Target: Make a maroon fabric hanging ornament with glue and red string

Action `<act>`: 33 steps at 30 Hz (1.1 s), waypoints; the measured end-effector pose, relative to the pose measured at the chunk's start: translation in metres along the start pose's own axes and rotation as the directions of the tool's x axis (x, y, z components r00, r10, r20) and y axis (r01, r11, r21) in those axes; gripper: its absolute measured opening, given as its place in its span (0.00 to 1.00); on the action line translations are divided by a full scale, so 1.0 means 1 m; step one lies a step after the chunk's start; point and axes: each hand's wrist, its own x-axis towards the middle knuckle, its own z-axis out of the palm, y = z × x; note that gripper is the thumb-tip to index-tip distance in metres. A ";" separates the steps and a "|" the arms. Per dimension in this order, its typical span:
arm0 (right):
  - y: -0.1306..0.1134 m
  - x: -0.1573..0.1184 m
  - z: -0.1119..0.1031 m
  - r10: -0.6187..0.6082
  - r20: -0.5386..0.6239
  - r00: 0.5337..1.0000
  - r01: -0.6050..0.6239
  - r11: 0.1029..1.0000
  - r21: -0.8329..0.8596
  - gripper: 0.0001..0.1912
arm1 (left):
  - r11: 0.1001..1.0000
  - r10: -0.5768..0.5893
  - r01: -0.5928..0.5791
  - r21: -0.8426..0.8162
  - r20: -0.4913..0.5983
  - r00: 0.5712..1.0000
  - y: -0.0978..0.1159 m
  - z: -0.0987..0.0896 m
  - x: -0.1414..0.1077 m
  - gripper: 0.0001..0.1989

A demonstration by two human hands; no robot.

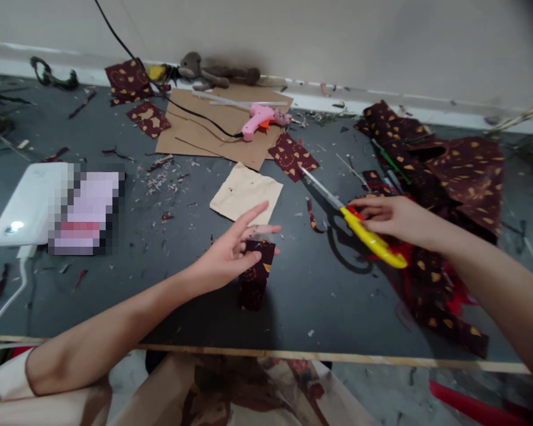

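Observation:
My left hand (237,248) reaches over the near middle of the dark table, its thumb against a folded piece of maroon patterned cloth (254,284) and its index finger stretched out. My right hand (384,219) grips yellow-handled scissors (368,234), their blades pointing up and left. The blade tips end at a small maroon square (293,157). Just beyond my left hand lies a cream cloth square (244,192).
A pink glue gun (261,120) rests on cardboard (190,127) at the back. Maroon cloth (462,171) is heaped at right. A white power bank (31,204) and a phone (89,207) lie left. Scraps litter the table (160,313); a plush toy (190,65) lies by the wall.

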 end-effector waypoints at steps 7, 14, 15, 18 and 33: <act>0.001 -0.011 -0.017 -0.038 -0.165 0.985 0.150 0.649 0.746 0.18 | 0.999 -0.011 0.012 0.040 -0.008 1.000 0.004 -0.001 0.000 0.16; -0.021 -0.023 -0.015 -0.226 -0.292 0.929 0.366 0.665 0.651 0.21 | 0.994 -0.080 0.085 0.063 -0.071 0.994 0.009 0.004 0.001 0.19; -0.028 -0.025 -0.015 -0.229 -0.298 0.927 0.371 0.685 0.627 0.20 | 0.993 -0.088 0.093 0.066 -0.081 0.993 0.010 0.004 0.001 0.19; -0.045 -0.028 -0.017 -0.241 -0.366 0.899 0.417 0.728 0.544 0.18 | 0.992 -0.092 0.099 0.072 -0.096 0.991 0.013 0.004 0.000 0.20; 0.004 -0.060 0.014 -0.240 0.242 0.940 0.327 0.832 -0.448 0.27 | 0.977 -0.132 0.146 0.154 -0.099 0.986 0.017 0.002 -0.002 0.24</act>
